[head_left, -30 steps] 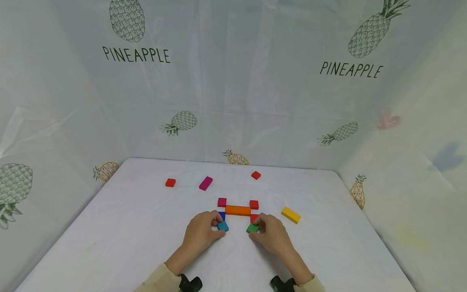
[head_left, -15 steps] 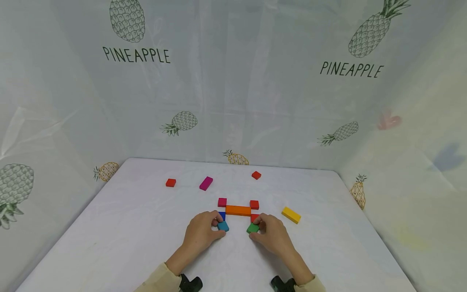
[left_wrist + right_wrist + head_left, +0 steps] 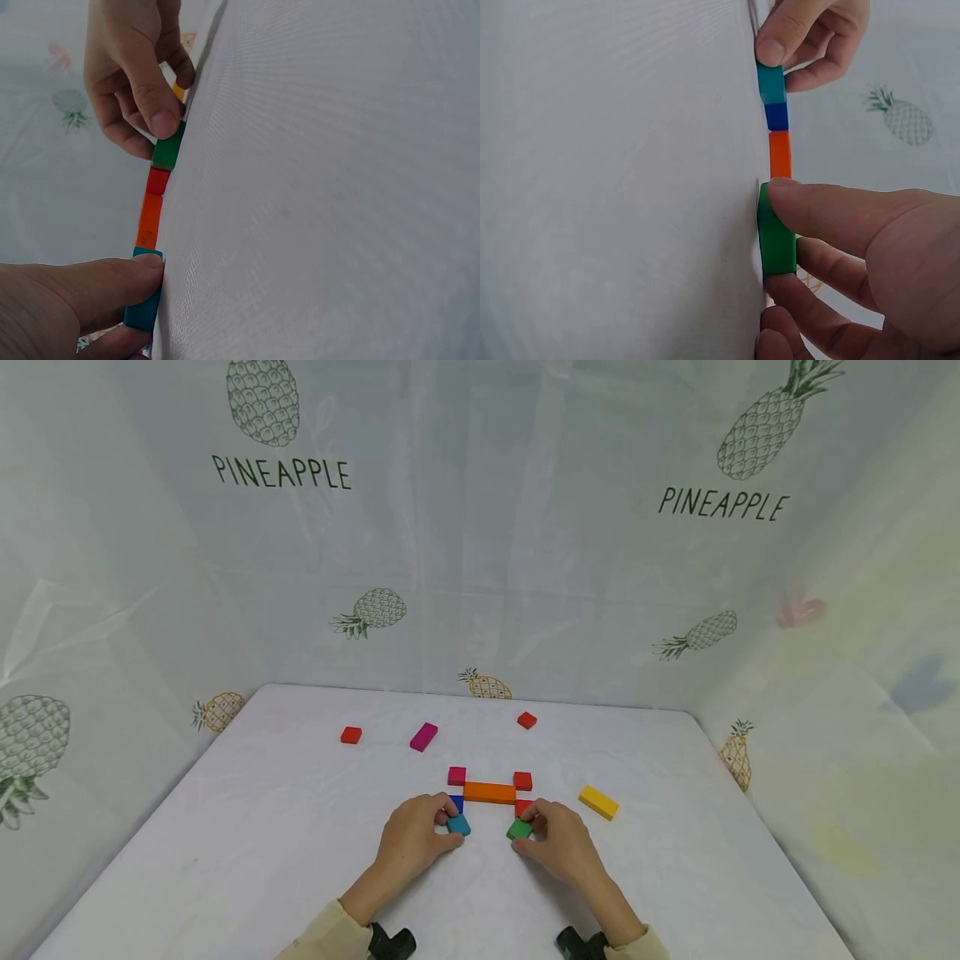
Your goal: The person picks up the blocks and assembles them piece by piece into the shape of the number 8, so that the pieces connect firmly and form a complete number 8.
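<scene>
We see the left hand (image 3: pixel 411 833) pinching a light blue block (image 3: pixel 459 826) and the right hand (image 3: pixel 562 843) pinching a green block (image 3: pixel 519 829), thumb and fingers parted only by each block. Both blocks are on the white table (image 3: pixel 225 860), turned askew, near ends angled inward; fingers hide parts, so we cannot tell their long axes. Beyond and between them, an orange bar (image 3: pixel 489 792) runs lengthwise left to right. We count eleven pieces: those three, one dark blue block (image 3: pixel 457 804), one crimson block (image 3: pixel 457 776), four red blocks (image 3: pixel 522 781), one magenta bar (image 3: pixel 423 737) slanting away rightward, and one yellow bar (image 3: pixel 598 802) slanting nearer rightward. Two reds sit at the orange bar's right end, two farther off.
</scene>
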Tool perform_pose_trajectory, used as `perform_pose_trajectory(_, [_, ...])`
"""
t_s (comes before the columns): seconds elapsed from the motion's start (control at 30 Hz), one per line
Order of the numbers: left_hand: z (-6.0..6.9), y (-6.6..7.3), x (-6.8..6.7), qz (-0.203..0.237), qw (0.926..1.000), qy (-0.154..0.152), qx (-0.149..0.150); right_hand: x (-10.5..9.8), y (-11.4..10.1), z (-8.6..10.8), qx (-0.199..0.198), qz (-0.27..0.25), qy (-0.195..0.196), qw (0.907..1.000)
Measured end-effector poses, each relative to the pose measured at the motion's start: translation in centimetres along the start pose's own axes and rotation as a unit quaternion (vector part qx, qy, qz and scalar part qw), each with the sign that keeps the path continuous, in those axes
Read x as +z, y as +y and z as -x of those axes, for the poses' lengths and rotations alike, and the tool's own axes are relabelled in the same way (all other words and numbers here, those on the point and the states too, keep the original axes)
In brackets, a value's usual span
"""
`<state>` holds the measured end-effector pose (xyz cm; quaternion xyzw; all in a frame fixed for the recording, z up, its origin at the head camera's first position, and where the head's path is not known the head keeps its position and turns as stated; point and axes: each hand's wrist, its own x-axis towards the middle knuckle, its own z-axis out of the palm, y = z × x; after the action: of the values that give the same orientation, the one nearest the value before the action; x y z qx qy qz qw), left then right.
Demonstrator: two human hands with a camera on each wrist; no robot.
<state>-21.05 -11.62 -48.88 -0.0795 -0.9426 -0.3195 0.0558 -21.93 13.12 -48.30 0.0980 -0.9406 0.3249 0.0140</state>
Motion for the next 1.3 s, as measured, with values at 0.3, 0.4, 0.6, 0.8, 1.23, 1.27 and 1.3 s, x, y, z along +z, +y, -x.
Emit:
perform_pose_trajectory(0.3, [0.0,-0.1,-0.1,0.002,1.0000,-0.002,0.000,-0.5,-0.4,0.2,0.010,-0.004,-0.013,0.9999])
perform_pose_trajectory(0.4, [0.0,0.0,-0.1,0.004,1.0000,-0.001,-0.001,-1.2,-0.5,0.3,0.011,-0.009,-0.021,0.9997])
perform_pose_trajectory(0.6, [0.0,0.0,-0.2,0.004,1.0000,-0.001,0.002,-3.1,0.6,0.3,0.032,0.001,-0.021,0.9992])
perform_pose_trajectory(0.8, [0.0,0.0,-0.1,0.000,1.0000,-0.003,-0.001,-5.6,3.3,-0.2,0.005,0.056,0.004,0.9984])
perform_pose_trajectory(1.23, [0.1,0.0,0.0,0.001,1.0000,0.001,-0.003,-9.6,8.6,-1.1,-0.083,0.124,0.054,0.9874])
perform_pose_trajectory(1.27, [0.1,0.0,0.0,0.000,1.0000,0.001,-0.003,-9.7,8.8,-1.3,-0.083,0.125,0.050,0.9875])
perform_pose_trajectory(1.3, [0.0,-0.1,0.0,-0.001,1.0000,0.001,-0.003,-9.7,9.1,-1.4,-0.080,0.124,0.043,0.9881])
